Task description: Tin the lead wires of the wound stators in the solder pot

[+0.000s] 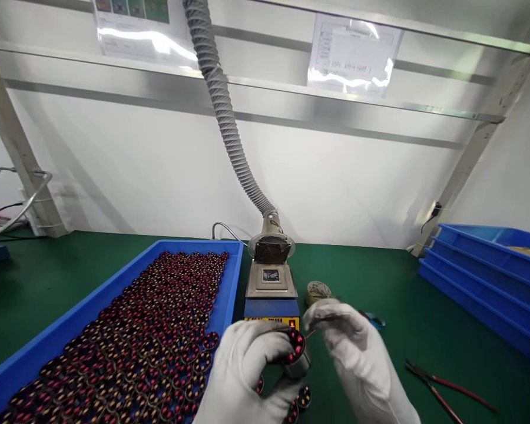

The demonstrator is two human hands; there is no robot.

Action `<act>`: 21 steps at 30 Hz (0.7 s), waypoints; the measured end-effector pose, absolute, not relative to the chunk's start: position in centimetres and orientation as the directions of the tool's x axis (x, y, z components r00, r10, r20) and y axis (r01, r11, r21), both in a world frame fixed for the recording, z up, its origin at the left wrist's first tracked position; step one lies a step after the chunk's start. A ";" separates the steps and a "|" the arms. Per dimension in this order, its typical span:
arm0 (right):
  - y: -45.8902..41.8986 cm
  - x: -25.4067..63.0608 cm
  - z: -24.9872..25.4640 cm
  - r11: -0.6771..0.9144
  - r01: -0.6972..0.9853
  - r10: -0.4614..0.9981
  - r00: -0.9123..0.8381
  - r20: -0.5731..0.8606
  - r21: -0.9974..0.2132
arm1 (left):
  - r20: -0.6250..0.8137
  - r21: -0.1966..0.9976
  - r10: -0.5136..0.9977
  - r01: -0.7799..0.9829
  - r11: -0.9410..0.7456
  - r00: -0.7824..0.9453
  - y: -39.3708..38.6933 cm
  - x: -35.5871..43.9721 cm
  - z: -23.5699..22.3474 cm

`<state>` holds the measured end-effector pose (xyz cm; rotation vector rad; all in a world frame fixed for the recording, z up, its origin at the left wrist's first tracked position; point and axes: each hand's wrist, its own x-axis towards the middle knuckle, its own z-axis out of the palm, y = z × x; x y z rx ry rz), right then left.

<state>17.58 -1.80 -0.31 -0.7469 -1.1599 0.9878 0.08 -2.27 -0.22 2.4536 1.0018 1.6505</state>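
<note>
My gloved left hand [258, 365] is closed around a small metal cylinder [299, 362], tilted so that its dark end with red dots faces up. Just right of it, my gloved right hand [353, 347] has its fingers pinched together; a thin reddish wire [310, 334] runs from them to the rim of the cylinder. Below my left hand, several similar round parts [304, 396] stand on the green table, partly hidden. Behind both hands is a solder pot [271, 282] with a metal top, a blue body and a lit red switch.
A blue tray [236, 282] on the left holds rows of round parts. A grey fume hose [227, 118] hangs over the pot. A round tin [317, 291] stands behind my right hand. Red-handled pliers [441, 383] lie at right, near stacked blue trays [486, 288].
</note>
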 end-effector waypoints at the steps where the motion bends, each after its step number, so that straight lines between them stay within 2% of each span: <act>1: -1.9 17.7 -0.2 0.345 -0.249 0.923 -0.084 0.375 -0.905 | 0.734 0.531 0.638 0.389 -0.753 0.232 -2.4 0.1 -0.1; 3: -2.0 17.8 -0.1 0.250 -0.263 0.902 -0.287 0.323 -0.932 | 0.519 0.805 0.812 0.166 -0.569 0.267 -2.4 0.3 -0.1; 5: -2.1 17.6 -0.1 0.191 -0.289 0.899 -0.332 0.285 -0.938 | 0.333 0.934 0.878 0.005 -0.356 0.345 -2.3 0.5 -0.2; 9: -2.2 16.8 -0.5 0.193 -0.372 0.916 -0.264 0.303 -0.908 | 0.101 0.994 0.882 -0.090 -0.067 0.461 -2.0 1.0 -0.6; 11: -2.3 16.0 -0.5 0.219 -0.432 0.920 -0.208 0.333 -0.875 | 0.138 0.990 0.886 -0.066 -0.122 0.443 -2.0 1.0 -0.5; 12: -2.3 15.5 -0.5 0.223 -0.471 0.925 -0.173 0.338 -0.853 | 0.230 0.969 0.885 -0.012 -0.246 0.406 -2.0 1.0 -0.4; 13: -2.3 15.1 -0.3 0.217 -0.517 0.937 -0.128 0.325 -0.828 | 0.380 0.898 0.857 0.082 -0.431 0.348 -2.0 0.8 -0.3; 14: -2.3 14.8 -0.2 0.192 -0.574 0.952 -0.089 0.294 -0.796 | 0.561 0.746 0.773 0.223 -0.627 0.295 -2.1 0.6 -0.2; 15: -2.2 14.6 0.0 0.151 -0.641 0.968 -0.058 0.244 -0.752 | 0.727 0.517 0.630 0.386 -0.764 0.273 -2.1 0.3 -0.1; 16: -2.1 14.6 0.0 0.101 -0.710 0.984 -0.031 0.175 -0.697 | 0.833 0.259 0.464 0.527 -0.809 0.303 -2.1 0.0 -0.1; 17: -1.9 14.8 0.1 0.061 -0.774 0.995 -0.003 0.100 -0.630 | 0.876 0.032 0.320 0.620 -0.784 0.360 -2.1 -0.3 -0.2; 18: -1.8 15.0 0.0 0.050 -0.824 0.999 0.038 0.032 -0.564 | 0.885 -0.123 0.222 0.665 -0.737 0.410 -2.1 -0.6 -0.2; 19: -1.7 15.3 -0.1 0.076 -0.851 0.995 0.098 -0.015 -0.520 | 0.878 -0.194 0.187 0.686 -0.701 0.440 -2.1 -0.9 -0.3; 21: -1.6 15.8 -0.4 0.204 -0.810 0.971 0.239 0.008 -0.549 | 0.878 -0.193 0.193 0.694 -0.694 0.437 -2.0 -1.1 -0.6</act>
